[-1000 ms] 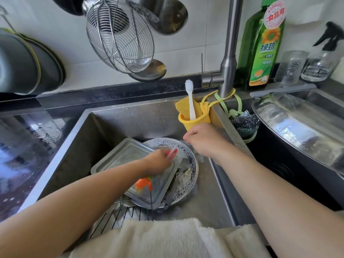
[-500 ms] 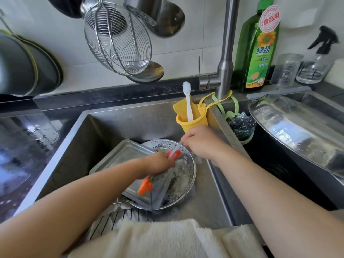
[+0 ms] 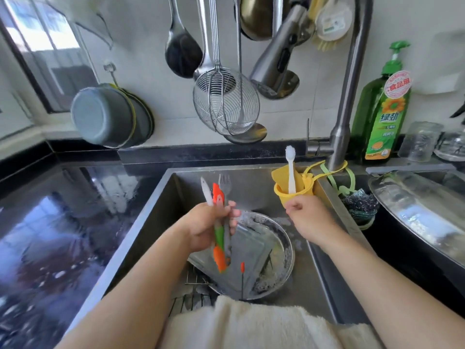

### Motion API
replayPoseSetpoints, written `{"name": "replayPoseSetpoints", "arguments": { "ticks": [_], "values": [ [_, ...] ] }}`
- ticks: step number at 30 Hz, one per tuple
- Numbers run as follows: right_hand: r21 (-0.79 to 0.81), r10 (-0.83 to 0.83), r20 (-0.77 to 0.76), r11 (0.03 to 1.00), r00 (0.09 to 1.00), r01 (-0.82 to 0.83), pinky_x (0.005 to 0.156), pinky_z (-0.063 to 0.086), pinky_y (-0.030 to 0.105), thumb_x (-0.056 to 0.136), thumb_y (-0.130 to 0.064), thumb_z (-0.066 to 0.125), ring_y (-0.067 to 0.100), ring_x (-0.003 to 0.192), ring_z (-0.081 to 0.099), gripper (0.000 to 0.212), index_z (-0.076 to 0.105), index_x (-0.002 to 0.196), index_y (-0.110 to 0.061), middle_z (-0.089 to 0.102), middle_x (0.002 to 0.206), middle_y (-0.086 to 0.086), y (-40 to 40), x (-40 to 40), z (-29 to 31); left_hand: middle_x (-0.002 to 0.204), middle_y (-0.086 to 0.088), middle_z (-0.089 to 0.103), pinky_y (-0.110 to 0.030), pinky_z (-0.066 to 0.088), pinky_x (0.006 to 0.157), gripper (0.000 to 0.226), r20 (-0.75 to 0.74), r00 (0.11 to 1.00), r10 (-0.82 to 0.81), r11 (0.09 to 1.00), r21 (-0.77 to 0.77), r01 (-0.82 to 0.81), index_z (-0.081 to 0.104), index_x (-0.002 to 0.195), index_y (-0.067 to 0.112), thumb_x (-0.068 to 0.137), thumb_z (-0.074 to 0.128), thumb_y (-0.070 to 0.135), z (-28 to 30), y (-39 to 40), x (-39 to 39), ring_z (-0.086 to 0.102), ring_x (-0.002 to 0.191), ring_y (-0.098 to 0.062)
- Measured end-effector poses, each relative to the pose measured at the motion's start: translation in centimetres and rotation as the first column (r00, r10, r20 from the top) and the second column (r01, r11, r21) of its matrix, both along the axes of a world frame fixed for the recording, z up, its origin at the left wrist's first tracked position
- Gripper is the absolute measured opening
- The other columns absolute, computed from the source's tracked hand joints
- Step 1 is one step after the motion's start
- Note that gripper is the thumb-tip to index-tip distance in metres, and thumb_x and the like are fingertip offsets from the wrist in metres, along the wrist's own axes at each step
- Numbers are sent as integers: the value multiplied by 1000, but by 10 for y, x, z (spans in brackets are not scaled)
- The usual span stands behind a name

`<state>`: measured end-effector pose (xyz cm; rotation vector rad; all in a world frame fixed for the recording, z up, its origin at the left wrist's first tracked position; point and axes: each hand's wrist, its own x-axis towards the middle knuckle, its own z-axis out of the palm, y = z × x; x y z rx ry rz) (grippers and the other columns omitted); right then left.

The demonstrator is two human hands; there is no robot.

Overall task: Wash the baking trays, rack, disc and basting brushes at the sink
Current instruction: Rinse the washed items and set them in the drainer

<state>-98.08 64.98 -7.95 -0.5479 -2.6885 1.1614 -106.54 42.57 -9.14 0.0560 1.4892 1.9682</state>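
The left hand (image 3: 210,226) holds the brushes (image 3: 219,222) up over the sink (image 3: 254,187). Down in the sink, a tray (image 3: 251,258) lies on the round disc (image 3: 281,238), and the rack (image 3: 193,285) lies under them, to the left. The right hand (image 3: 308,217) is just in front of the cup (image 3: 298,195) hanging on the sink's right back corner. The tap (image 3: 349,84) stands behind the cup. The soap bottle (image 3: 382,114) stands right of the tap. A towel (image 3: 251,323) lies on the sink's front edge.
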Motion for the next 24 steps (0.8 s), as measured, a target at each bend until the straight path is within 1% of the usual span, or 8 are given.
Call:
{"name": "replayPoseSetpoints", "arguments": {
  "ticks": [2, 4, 9, 12, 14, 18, 21, 24],
  "values": [
    [117, -29, -117, 992, 993, 43, 96, 52, 38, 103, -16, 50, 23, 116, 61, 32, 66, 130, -22, 65, 132, -2, 3, -14, 19, 71, -4, 56, -32, 46, 59, 15, 22, 999, 42, 998, -37, -41, 56, 113, 13, 111, 44, 23, -2, 3, -2, 48, 53, -16],
    [220, -20, -167, 974, 986, 57, 101, 49, 39, 101, -16, 51, 29, 124, 57, 42, 57, 142, -20, 58, 142, 3, 15, -41, 44, 62, -1, 46, -31, 38, 58, 21, 66, 996, 63, 994, -96, -56, 54, 107, 16, 111, 42, 33, -3, 6, -2, 40, 48, -15],
    [409, -158, -54, 897, 986, 166, 98, 47, 43, 98, -13, 59, 39, 129, 50, 64, 30, 154, -10, 38, 151, 16, 37, -93, 101, 68, -3, 52, -33, 41, 64, 13, 157, 985, 74, 991, -123, -55, 57, 102, 12, 109, 46, 16, -1, -4, -4, 47, 58, -18],
    [177, -248, 64, 956, 967, 234, 86, 61, 42, 100, -10, 54, 33, 98, 70, 45, 42, 142, -1, 61, 119, 22, 43, -112, 109, 74, -6, 60, -35, 46, 69, 14, 160, 978, 131, 982, -155, -106, 61, 107, 8, 107, 47, 9, -3, -12, -10, 55, 65, -21],
    [43, -245, 134, 969, 960, 242, 85, 62, 42, 104, -11, 49, 30, 87, 74, 35, 49, 135, 5, 68, 98, 24, 40, -118, 104, 75, -6, 63, -36, 48, 70, 19, 148, 974, 169, 975, -170, -144, 63, 113, 6, 107, 45, 7, -6, -15, -15, 59, 65, -21],
    [93, -210, 152, 976, 966, 198, 83, 63, 41, 103, -10, 52, 30, 84, 74, 33, 53, 130, 8, 69, 89, 23, 27, -115, 99, 77, -7, 64, -39, 50, 73, 24, 130, 975, 182, 972, -174, -159, 64, 118, 7, 106, 43, 5, -8, -14, -15, 61, 65, -22],
    [-11, -120, 154, 992, 981, 123, 82, 63, 44, 101, -2, 52, 31, 97, 72, 53, 35, 151, -8, 63, 118, 23, 26, -100, 101, 77, -9, 64, -38, 50, 72, 28, 99, 986, 137, 976, -183, -117, 63, 111, 6, 105, 37, -1, -3, -13, -8, 61, 66, -23],
    [-191, -123, -255, 979, 959, 75, 88, 60, 40, 96, 9, 52, 27, 116, 63, 67, 37, 154, -20, 50, 146, 8, 21, -67, 114, 81, -14, 64, -36, 59, 65, 33, 7, 997, 74, 971, -228, -71, 64, 97, 0, 103, 32, -8, -4, -17, -4, 64, 72, -27]
  ]
}}
